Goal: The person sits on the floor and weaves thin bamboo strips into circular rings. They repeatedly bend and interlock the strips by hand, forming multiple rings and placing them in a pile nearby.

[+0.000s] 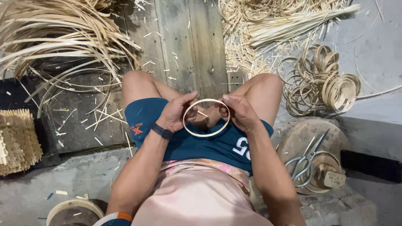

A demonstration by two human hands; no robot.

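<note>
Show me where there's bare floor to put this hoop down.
Barest: the grey concrete at upper right, beyond the pile of finished hoops, and the concrete lower left, below the stacked sticks. The planks ahead carry only offcuts. The stump is crowded by scissors.

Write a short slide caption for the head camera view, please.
Both hands, left and right, hold a thin round pale bamboo-strip hoop above the lap, near grey metal scissors.
</note>
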